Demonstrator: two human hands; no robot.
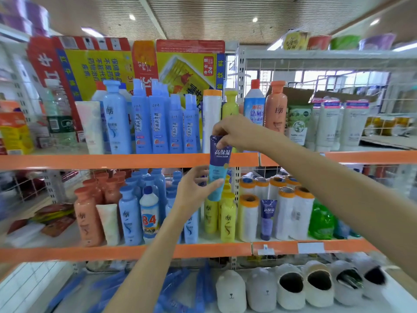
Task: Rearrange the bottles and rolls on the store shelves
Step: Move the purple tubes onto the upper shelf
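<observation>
Head view: I see a purple-and-teal tube (pixel 218 168) held upright in front of the orange shelf edge (pixel 112 161), between my two hands. My right hand (pixel 234 132) pinches its crimped purple top end from above, fingers closed on it. My left hand (pixel 194 192) wraps its teal lower end from the left, thumb across the front. Just behind the tube stand yellow bottles (pixel 228 218) on the middle shelf, with white rolls (pixel 248 218) and a matching purple tube (pixel 267 219) to their right.
</observation>
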